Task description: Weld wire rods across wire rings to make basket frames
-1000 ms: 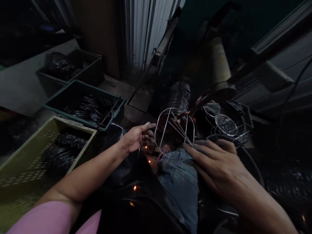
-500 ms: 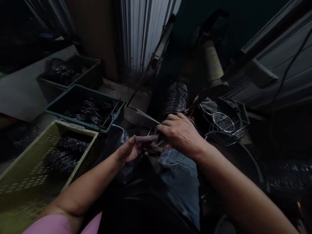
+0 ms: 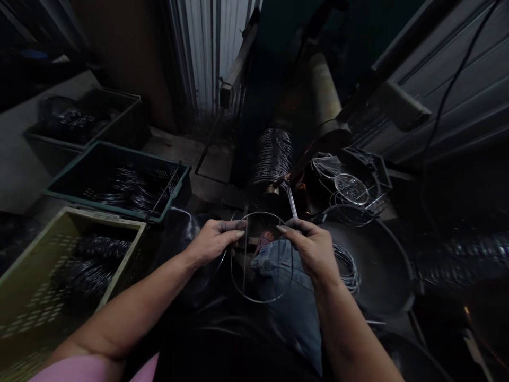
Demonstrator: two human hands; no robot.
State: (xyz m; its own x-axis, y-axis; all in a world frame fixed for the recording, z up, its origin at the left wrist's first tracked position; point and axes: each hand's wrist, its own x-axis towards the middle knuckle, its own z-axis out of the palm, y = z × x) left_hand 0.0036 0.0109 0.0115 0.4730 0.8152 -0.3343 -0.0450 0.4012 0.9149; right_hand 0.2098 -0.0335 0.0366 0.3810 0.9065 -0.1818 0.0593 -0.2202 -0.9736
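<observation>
Both hands hold a thin wire ring [image 3: 262,302] in front of my lap, with straight wires crossing inside it. My left hand [image 3: 210,241] pinches it at the left with thumb and fingers; another thin wire shows beside those fingers. My right hand [image 3: 316,249] grips the other side between thumb and fingers. A few straight wire rods [image 3: 291,201] rise behind the right fingers; whether that hand also holds them, I cannot tell. Just beyond stands a dark stack of wire rings [image 3: 273,151], beside a copper-coloured machine part [image 3: 306,162].
To the left are a yellow crate [image 3: 137,231] and a green crate [image 3: 50,192], both with dark wire pieces, and another grey bin [image 3: 43,140]. At right a round basin [image 3: 382,265] holds coiled wire [image 3: 348,268]. A cylindrical machine part [image 3: 324,90] juts out ahead.
My right hand has drawn back towards me from near the stack, and the wire ring now shows between both hands. My left hand has turned and closed on it. The view has shifted right.
</observation>
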